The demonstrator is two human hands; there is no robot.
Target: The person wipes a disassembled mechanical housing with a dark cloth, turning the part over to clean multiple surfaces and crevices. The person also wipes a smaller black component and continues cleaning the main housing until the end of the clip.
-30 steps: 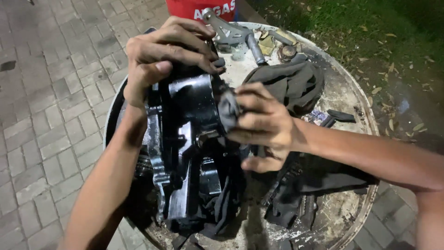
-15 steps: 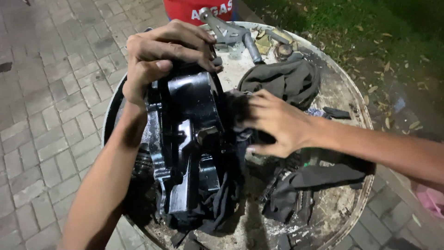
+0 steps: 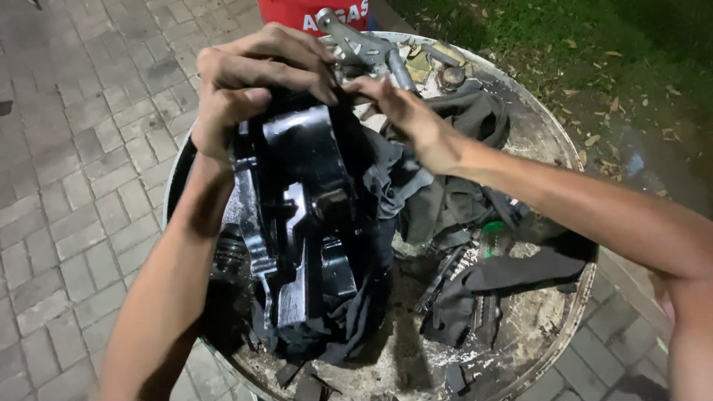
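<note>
Left hand (image 3: 252, 85): upper left of centre, fingers curled over the top edge of the black metal casting (image 3: 297, 215), gripping it firmly.
Right hand (image 3: 405, 115): upper centre, reaching in from the right edge of the frame; fingertips pinched narrow at the top of the casting, just beside the left fingertips; whether cloth or metal is pinched, cannot tell.
Black metal casting: centre of the frame, held upright and slightly tilted, glossy and oily, with ribs and recesses facing up; lower end resting in dark cloth.
Dark rag (image 3: 349, 319): wrapped behind and under the casting, bunched at lower centre.
More dark cloth (image 3: 460, 200): right of the casting, draped in a heap towards the centre right.
Round metal table (image 3: 549, 141): under everything, grimy pale surface, rim curving along the right.
Grey metal bracket (image 3: 356, 41): top centre, on the far side of the table, just behind both hands.
Red container (image 3: 312, 11): top edge of the frame, behind the table.
Paving bricks (image 3: 74, 148): left side of the frame.
Grass with dry leaves (image 3: 594, 44): upper right.
</note>
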